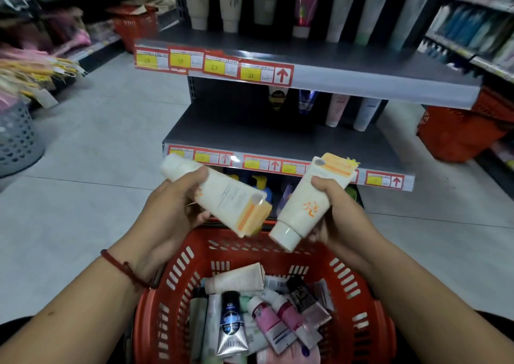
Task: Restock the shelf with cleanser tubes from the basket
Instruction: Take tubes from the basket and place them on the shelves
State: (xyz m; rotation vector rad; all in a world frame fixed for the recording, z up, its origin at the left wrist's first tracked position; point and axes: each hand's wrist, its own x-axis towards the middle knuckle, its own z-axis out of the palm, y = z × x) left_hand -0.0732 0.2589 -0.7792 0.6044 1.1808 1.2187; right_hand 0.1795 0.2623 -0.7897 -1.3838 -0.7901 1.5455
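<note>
A red shopping basket [361,285] sits closest, directly below the hands, and holds a loose heap of cleanser tubes: a silver-and-blue tube [232,324], pink tubes [271,324], a black tube [299,291] and a white tube [236,278] lying across the top.

Above its far rim, the left hand [169,210], with a red cord bracelet [122,266] at the wrist, grips a cream tube [222,194]. The thumb lies over it and the fingers curl beneath; its cap points up and left. The right hand [336,210] grips a second cream tube [308,202], cap down, with the thumb on the front and the fingers wrapped behind.

The two held tubes cover part of the lower shelf [264,132] price strip [278,166] and the bottles [260,182] beneath it. That shelf carries a pink tube [336,110] and a white one [365,113] at the back. The upper shelf [347,66] bears a row of upright tubes [230,1].

An orange basket [459,130] stands right of the unit, another [136,27] far left, and a grey perforated bin [16,138] at the left edge.
</note>
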